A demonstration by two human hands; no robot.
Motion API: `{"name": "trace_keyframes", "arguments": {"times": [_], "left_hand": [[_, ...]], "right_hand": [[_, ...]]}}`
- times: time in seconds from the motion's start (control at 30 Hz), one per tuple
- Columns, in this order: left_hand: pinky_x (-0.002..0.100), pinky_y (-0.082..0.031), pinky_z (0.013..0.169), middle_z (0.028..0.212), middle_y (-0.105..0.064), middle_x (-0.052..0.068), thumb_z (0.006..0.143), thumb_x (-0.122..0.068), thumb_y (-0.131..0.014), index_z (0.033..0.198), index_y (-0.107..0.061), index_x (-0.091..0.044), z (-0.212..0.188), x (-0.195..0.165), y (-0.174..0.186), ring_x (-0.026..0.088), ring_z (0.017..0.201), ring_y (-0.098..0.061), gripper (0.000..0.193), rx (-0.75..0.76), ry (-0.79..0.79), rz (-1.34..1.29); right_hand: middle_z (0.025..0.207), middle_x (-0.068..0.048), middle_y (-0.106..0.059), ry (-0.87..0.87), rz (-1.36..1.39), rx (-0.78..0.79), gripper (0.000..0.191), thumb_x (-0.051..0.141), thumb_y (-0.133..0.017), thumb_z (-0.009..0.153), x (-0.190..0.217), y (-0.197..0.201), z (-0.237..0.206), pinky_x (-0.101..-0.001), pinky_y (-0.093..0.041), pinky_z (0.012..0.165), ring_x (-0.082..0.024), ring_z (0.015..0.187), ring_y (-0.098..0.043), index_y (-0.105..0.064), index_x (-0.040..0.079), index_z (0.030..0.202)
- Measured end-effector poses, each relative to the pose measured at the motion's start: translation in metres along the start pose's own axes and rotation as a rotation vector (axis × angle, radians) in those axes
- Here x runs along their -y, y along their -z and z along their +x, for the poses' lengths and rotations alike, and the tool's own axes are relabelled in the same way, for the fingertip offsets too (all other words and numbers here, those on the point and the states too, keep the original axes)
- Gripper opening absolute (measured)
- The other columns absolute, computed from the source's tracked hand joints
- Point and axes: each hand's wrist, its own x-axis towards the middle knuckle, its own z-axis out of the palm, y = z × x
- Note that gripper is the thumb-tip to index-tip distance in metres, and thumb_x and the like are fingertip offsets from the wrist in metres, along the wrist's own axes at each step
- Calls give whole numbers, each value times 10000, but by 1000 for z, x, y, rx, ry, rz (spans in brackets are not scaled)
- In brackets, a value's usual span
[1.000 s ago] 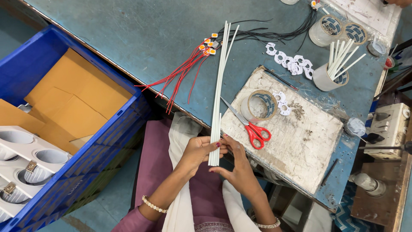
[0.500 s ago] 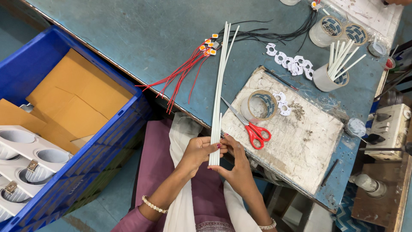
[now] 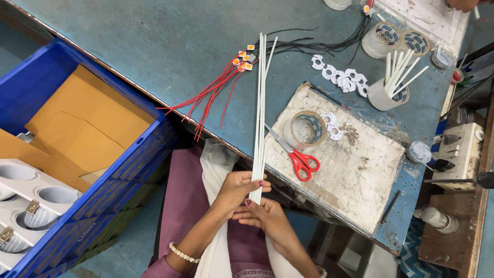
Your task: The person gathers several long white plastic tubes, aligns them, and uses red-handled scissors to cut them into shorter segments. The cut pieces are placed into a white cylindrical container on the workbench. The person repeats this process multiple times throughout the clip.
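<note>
Both hands meet at the near end of a bundle of thin white tubes (image 3: 260, 123), just off the near edge of the table (image 3: 154, 46). The left hand (image 3: 237, 188) wraps its fingers around the bundle from the left, thumb on top, closed on it. The right hand (image 3: 267, 219) sits just below and to the right, its fingertips pinching the very end of the tubes.

The tubes run straight away from the hands, across the table edge and far up the blue-grey top, where their far ends fan apart a little.

Left of the tubes lies a spray of red wires (image 3: 216, 90) with small yellow tips at the far end. Black wires (image 3: 319, 44) trail to the right from the tubes' far ends.

Right of the tubes is a worn white board (image 3: 355, 175). On it lie red scissors (image 3: 297, 157), touching the tubes with their blade tips, and a tape roll (image 3: 304, 128) just beyond them. Farther off, a row of white rings (image 3: 339, 76) lies on the table, and a tape roll serving as a cup (image 3: 383, 95) holds short white sticks.

On the left, off the table, stands a blue crate (image 3: 128, 170) with cardboard (image 3: 87, 123) inside, and a white tray (image 3: 31, 195) of round fittings.
</note>
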Motion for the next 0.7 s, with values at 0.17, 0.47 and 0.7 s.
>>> {"name": "trace_keyframes", "arguments": {"times": [0.17, 0.47, 0.7], "left_hand": [[307, -646, 731, 1063, -776, 237, 903, -83, -682, 1231, -658, 111, -6, -6, 4, 239, 950, -776, 382, -45, 22, 17], [306, -644, 753, 1075, -775, 236, 887, -112, -710, 1229, -650, 121, -6, -4, 0, 248, 967, -778, 418, -43, -10, 4], [360, -632, 866, 1071, -764, 220, 903, -105, -677, 1211, -656, 92, 0, -11, 5, 261, 997, -770, 366, 45, 25, 1]], "right_hand": [[1032, -189, -784, 0, 15, -43, 343, 242, -521, 1026, 5, -4, -1, -327, -621, 827, -243, 913, -789, -673, -52, 1115], [914, -219, -787, 13, -2, -71, 287, 160, -577, 994, 7, 3, 1, -284, -632, 744, -237, 822, -784, -693, -88, 1082], [881, -222, -781, -7, 37, -74, 274, 155, -613, 979, 7, 7, -2, -302, -647, 737, -240, 790, -793, -694, -95, 1056]]}}
